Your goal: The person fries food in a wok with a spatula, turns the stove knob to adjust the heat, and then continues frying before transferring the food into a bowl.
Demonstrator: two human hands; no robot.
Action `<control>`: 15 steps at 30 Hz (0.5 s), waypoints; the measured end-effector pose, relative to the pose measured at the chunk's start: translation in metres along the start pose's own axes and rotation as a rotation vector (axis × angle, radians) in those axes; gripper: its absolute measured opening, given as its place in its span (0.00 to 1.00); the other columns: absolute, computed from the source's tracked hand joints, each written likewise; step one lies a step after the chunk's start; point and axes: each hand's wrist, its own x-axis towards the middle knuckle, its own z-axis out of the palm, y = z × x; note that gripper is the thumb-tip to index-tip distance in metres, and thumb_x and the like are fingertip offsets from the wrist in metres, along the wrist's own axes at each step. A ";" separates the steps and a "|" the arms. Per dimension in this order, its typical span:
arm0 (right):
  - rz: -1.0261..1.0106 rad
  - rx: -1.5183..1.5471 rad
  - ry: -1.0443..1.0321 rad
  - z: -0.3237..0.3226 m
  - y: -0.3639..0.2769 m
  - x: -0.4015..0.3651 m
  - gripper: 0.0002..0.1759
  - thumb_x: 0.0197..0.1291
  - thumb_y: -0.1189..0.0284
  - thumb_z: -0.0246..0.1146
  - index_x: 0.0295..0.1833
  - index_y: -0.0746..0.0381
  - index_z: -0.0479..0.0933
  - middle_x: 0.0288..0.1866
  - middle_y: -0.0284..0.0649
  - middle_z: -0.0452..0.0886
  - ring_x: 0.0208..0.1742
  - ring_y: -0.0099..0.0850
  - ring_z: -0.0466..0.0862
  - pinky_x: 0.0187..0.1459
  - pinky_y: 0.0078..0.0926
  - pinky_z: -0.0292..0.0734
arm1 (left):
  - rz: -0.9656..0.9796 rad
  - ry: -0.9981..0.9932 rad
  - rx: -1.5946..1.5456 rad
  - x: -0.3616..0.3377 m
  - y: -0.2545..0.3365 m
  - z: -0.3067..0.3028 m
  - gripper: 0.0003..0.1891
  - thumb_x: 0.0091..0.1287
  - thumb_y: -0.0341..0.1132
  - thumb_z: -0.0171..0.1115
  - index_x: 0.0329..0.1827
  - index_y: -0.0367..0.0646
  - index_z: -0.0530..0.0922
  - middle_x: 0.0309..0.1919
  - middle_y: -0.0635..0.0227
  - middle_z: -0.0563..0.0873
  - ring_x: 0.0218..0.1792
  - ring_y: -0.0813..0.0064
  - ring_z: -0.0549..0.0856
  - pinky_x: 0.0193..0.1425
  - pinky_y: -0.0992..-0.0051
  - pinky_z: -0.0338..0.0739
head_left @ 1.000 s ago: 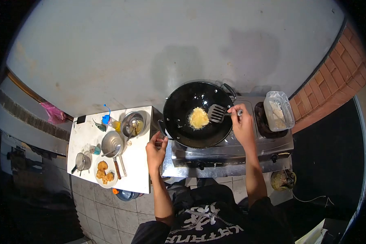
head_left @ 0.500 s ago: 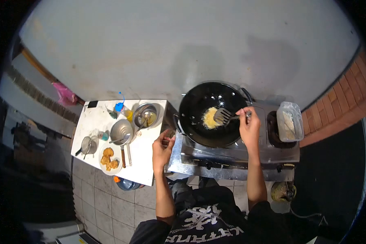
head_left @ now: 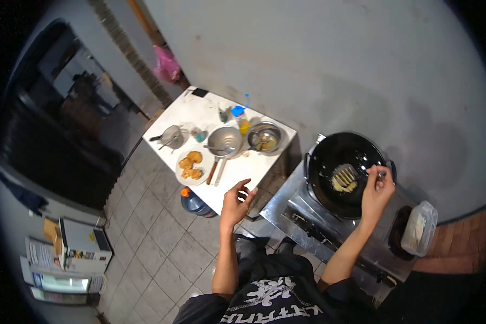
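Note:
My right hand [head_left: 377, 194] is closed around the handle of a slotted spatula [head_left: 349, 175], over the black wok [head_left: 343, 144] on the stove. The spatula's head overlaps a pale yellow piece of frying food [head_left: 340, 187] in the bottom of the wok. Loosely curved and holding nothing, my left hand [head_left: 236, 205] hovers by the front edge of the white table [head_left: 258, 168], thumb and fingers apart. On that table, a white plate [head_left: 179, 175] carries several golden fritters [head_left: 191, 164], with a metal saucepan [head_left: 224, 139] beside it.
A steel bowl [head_left: 265, 128] with a spoon, a blue-capped bottle [head_left: 242, 121] and a strainer [head_left: 171, 137] stand on the table. Under its edge is a blue water jug [head_left: 197, 204]. Right of the wok, a plastic container [head_left: 420, 229] sits at the stove's end.
The view has swung left, so the table and wok appear rotated and shifted right. The spatula's head now covers more of the frying food. My left hand's fingers look more spread.

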 end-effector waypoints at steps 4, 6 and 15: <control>0.002 -0.040 0.009 0.004 -0.003 0.000 0.07 0.67 0.75 0.59 0.37 0.67 0.72 0.27 0.30 0.73 0.29 0.15 0.71 0.31 0.17 0.68 | 0.006 0.083 0.045 -0.007 0.003 -0.016 0.21 0.62 0.36 0.68 0.56 0.36 0.79 0.27 0.65 0.83 0.24 0.80 0.81 0.31 0.76 0.75; 0.036 -0.080 -0.016 0.006 -0.002 -0.001 0.07 0.67 0.75 0.58 0.37 0.67 0.72 0.26 0.30 0.72 0.28 0.15 0.70 0.31 0.18 0.67 | 0.028 0.074 0.048 -0.009 0.003 -0.019 0.20 0.62 0.36 0.68 0.56 0.36 0.79 0.27 0.65 0.83 0.25 0.79 0.81 0.31 0.76 0.75; 0.061 0.075 -0.085 -0.001 0.009 -0.011 0.04 0.67 0.78 0.57 0.37 0.67 0.71 0.28 0.31 0.73 0.31 0.17 0.72 0.33 0.18 0.69 | 0.079 -0.015 0.023 0.005 0.016 -0.005 0.20 0.62 0.36 0.68 0.55 0.36 0.80 0.29 0.64 0.84 0.26 0.78 0.82 0.32 0.76 0.76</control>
